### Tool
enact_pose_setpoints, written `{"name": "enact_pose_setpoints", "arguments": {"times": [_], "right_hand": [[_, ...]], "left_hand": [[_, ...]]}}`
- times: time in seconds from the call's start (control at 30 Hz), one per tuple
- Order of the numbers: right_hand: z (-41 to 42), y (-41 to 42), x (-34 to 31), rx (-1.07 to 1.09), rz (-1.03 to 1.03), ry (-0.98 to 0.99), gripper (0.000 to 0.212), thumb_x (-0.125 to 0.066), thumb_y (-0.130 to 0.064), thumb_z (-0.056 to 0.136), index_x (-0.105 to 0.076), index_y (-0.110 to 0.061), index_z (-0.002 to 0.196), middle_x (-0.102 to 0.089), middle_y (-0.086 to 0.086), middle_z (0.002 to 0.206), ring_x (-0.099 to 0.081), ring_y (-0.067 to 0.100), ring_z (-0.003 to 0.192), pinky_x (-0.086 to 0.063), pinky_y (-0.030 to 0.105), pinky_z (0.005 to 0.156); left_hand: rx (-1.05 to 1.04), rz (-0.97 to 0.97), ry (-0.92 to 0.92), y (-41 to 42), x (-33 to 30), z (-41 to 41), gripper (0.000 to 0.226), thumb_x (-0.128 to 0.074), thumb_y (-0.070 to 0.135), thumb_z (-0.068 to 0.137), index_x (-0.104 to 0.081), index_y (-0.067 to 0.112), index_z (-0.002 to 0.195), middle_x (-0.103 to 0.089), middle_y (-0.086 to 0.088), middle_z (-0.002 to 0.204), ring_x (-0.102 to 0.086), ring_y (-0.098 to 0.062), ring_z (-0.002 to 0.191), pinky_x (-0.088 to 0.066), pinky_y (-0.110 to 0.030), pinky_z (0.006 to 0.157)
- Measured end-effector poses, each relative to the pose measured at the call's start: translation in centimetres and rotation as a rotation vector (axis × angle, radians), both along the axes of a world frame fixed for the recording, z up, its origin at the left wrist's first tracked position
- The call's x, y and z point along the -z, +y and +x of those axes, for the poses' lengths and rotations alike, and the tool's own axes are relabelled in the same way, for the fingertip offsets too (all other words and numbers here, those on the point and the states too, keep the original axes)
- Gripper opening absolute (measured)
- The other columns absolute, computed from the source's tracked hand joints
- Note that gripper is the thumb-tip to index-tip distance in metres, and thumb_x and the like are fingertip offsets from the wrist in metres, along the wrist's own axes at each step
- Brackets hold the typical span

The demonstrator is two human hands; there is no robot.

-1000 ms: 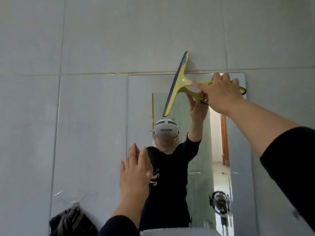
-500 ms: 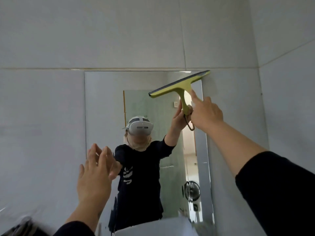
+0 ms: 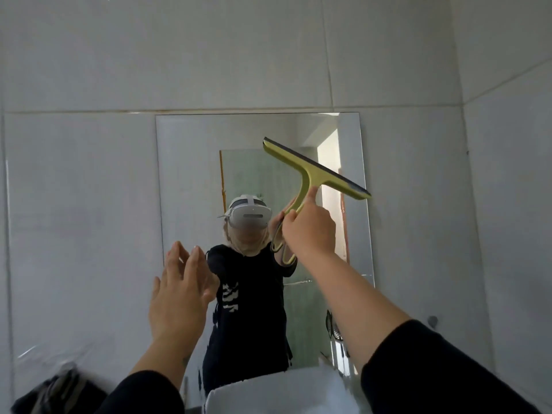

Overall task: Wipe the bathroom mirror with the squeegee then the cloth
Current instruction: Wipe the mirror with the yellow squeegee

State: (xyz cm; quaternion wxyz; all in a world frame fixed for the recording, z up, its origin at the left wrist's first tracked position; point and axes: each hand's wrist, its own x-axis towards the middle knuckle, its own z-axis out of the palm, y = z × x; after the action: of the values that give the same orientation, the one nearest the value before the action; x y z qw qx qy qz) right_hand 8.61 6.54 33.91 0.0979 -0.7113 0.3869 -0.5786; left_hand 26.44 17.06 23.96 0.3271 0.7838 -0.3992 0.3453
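Head view: the squeegee step is in hand, and the cloth has no part in it yet. The right hand [image 3: 309, 231] is wrapped tight around the handle of the yellow-green squeegee [image 3: 310, 171], forefinger laid up along the stem toward the crossbar. The tool is held up in front of the right half of the mirror [image 3: 191, 174], roughly at mid-height. Whether the rubber edge actually presses the glass or stands just off it I cannot tell from this angle; it looks close.

The blade's long axis runs on a slant, upper left down to lower right, with the lower end reaching to or just past the mirror's right edge. The dark rubber strip lies along the upper side, so the working edge faces up and to the right, while the handle trails down and to the left into the fist, its hanging loop showing below the hand.

The left hand [image 3: 179, 294] holds nothing: fingers spread and extended, palm toward the wall, raised before the mirror's lower left corner.

Judging by this, the next move calls for levelling the blade so it sits square across the glass, seating the rubber flat, then drawing it down in an even stroke. A dark bundle [image 3: 56, 389] lies at bottom left, too blurred to name; it may be the cloth.
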Motion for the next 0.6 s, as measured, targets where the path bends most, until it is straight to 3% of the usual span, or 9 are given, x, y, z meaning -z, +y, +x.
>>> {"name": "enact_pose_setpoints", "arguments": {"times": [0.07, 0.23, 0.33, 0.47, 0.6], "right_hand": [[1.4, 0.8, 0.3, -0.032, 0.004, -0.026, 0.067, -0.043, -0.027, 0.097, -0.008, -0.015, 0.153, -0.065, 0.012, 0.107, -0.065, 0.028, 0.095, -0.055, 0.035, 0.079], [4.1, 3.3, 0.7, -0.089, -0.061, 0.029, 0.067, -0.045, -0.029, 0.098, -0.009, -0.016, 0.153, -0.063, 0.008, 0.104, -0.064, 0.023, 0.092, -0.049, 0.029, 0.070], [5.6, 4.9, 0.8, -0.092, -0.134, 0.126, 0.066, -0.045, -0.026, 0.097, -0.010, -0.017, 0.152, -0.058, 0.004, 0.089, -0.056, 0.021, 0.079, -0.042, 0.030, 0.063], [7.2, 6.0, 1.4, -0.117, -0.221, 0.259, 0.065, -0.045, -0.024, 0.096, -0.012, -0.018, 0.152, -0.062, 0.011, 0.115, -0.060, 0.029, 0.101, -0.050, 0.038, 0.079], [6.6, 5.8, 2.1, -0.067, -0.318, 0.422, 0.064, -0.044, -0.020, 0.096, -0.012, -0.027, 0.152, -0.059, 0.012, 0.117, -0.060, 0.030, 0.099, -0.046, 0.037, 0.069]], "left_hand": [[0.006, 0.005, 0.000, 0.1, 0.0, 0.0, 0.080, -0.067, 0.031, 0.084, -0.018, 0.027, 0.148, 0.001, -0.002, 0.158, -0.036, -0.031, 0.130, -0.039, -0.045, 0.103], [0.023, 0.016, 0.006, 0.4, -0.3, -0.6, 0.074, -0.061, 0.035, 0.088, -0.018, 0.026, 0.148, 0.000, -0.005, 0.159, -0.034, -0.029, 0.132, -0.035, -0.044, 0.107], [0.003, 0.037, -0.024, 0.2, -0.3, -0.4, 0.074, -0.054, 0.039, 0.090, -0.011, 0.026, 0.150, 0.005, -0.006, 0.159, -0.020, -0.025, 0.143, -0.024, -0.046, 0.114], [-0.010, 0.020, -0.027, 0.4, 0.5, -0.2, 0.078, -0.051, 0.046, 0.091, -0.004, 0.027, 0.150, 0.009, -0.004, 0.160, -0.003, -0.020, 0.147, -0.010, -0.051, 0.116], [-0.024, 0.024, 0.043, 0.7, 1.6, -0.4, 0.078, -0.046, 0.047, 0.092, 0.000, 0.024, 0.150, 0.013, 0.000, 0.159, 0.004, -0.016, 0.147, -0.005, -0.052, 0.117]]}}
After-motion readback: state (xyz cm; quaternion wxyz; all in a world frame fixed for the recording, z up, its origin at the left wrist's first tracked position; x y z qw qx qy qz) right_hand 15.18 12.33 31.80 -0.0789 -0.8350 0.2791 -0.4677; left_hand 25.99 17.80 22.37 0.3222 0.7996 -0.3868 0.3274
